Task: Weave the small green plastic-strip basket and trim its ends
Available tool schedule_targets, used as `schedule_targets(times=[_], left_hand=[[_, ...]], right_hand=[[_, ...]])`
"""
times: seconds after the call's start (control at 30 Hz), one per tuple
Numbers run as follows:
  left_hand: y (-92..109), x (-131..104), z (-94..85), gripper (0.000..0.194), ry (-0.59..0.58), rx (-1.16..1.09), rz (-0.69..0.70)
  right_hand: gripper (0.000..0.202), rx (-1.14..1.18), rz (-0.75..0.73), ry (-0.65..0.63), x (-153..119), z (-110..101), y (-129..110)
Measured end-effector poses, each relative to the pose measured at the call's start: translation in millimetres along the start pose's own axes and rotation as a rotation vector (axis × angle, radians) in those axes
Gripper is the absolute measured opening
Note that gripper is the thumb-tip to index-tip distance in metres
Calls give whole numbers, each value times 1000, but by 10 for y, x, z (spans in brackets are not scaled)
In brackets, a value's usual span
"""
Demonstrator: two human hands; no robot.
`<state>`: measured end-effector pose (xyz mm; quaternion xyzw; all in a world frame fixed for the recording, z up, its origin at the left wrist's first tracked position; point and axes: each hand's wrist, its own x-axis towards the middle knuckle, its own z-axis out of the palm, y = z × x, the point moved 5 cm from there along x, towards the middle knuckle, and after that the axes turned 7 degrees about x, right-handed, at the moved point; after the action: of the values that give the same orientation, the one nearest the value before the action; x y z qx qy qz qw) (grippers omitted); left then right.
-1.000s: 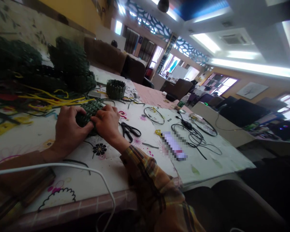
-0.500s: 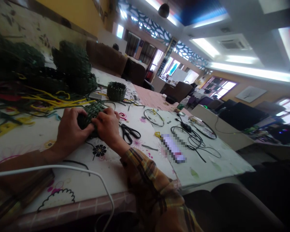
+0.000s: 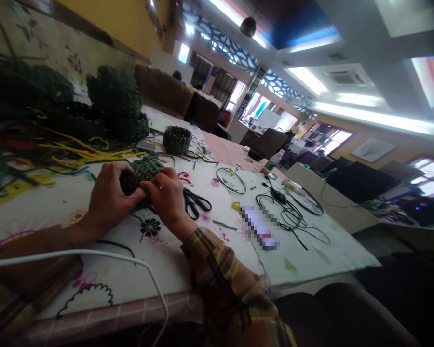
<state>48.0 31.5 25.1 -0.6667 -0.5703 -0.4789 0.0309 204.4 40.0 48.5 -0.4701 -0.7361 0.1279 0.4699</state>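
A small dark green woven basket [image 3: 147,167] lies tipped on the patterned tablecloth, held between both hands. My left hand [image 3: 112,197] wraps round its near left side, the thumb pressed at the rim. On the right side, my right hand [image 3: 165,193] grips the weave with bent fingers, its thumb close to the left thumb. Part of the opening is hidden by the fingers. Black-handled scissors [image 3: 196,202] lie just right of my right hand, their blades partly covered.
Several finished green baskets [image 3: 114,94] are stacked at the left rear, and one small basket [image 3: 177,140] stands farther back. Yellow strips [image 3: 83,153] lie at left. A coiled black cable [image 3: 291,212] and a pixelated purple item [image 3: 258,226] rest at right. A white cable [image 3: 130,259] crosses in front.
The right hand's fingers have shifted slightly on the basket's side, while both hands keep hold of it. The whole view has moved a little.
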Motion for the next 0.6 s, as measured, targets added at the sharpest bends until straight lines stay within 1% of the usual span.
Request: schedule_targets(times=[0.1,0.27,0.4,0.5,0.6], left_hand=[[20,-4,-3,43,-3,-2,9],[40,-6,-10,40,-18,0,12],[47,2,-21,38,-26,-5,8],[55,5,-22,39,-44,-11,7],[53,0,-20,40,-50,-5,-5]], right_hand=[[26,-17,1,4,-24,-15,-21],[26,-52,2,-27,-39,-3,-32],[40,-14,7,28,-19,-25,-1],[48,57,80,69,8,-62,67],[44,205,210,52,29,-68,193]])
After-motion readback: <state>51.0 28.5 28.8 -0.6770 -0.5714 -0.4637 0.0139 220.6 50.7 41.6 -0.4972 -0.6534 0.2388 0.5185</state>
